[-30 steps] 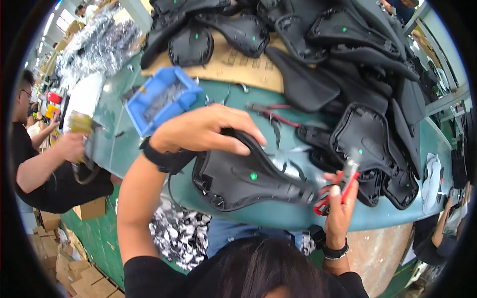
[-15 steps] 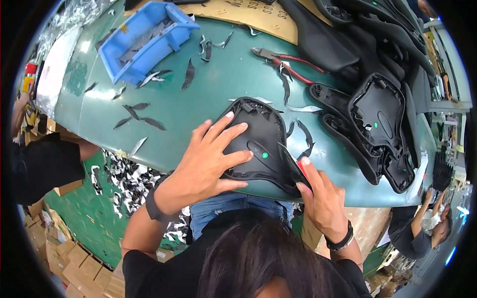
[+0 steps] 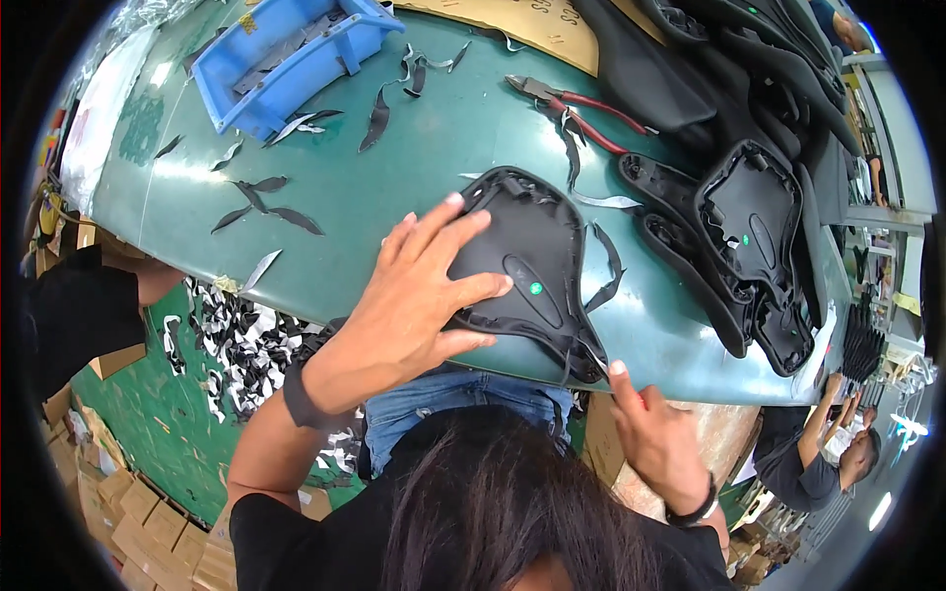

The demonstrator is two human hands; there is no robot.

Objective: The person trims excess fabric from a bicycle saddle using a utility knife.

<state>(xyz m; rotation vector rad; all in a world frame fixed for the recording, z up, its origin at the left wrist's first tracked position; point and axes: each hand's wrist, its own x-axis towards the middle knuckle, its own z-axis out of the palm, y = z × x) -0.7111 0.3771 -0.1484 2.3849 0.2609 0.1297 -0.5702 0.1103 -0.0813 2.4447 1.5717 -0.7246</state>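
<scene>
- Since the earlier frame, the left hand had spread wider over the black saddle, and the right hand had slipped from the saddle's narrow end to just below the bench edge.
- Lying underside up, the saddle sat at the centre of the frame, near the bench's front edge, its nose pointing lower right.
- Left fingers were splayed flat on the saddle's wide end, pinning it without gripping.
- Right fingers were loosely curled and held nothing, one fingertip raised toward the nose.
- Judged step: steadying the saddle to work on its rim.
- Red-handled pliers lay at upper centre, well apart; the next move probably called for fetching them while the left hand kept the saddle down.
</scene>
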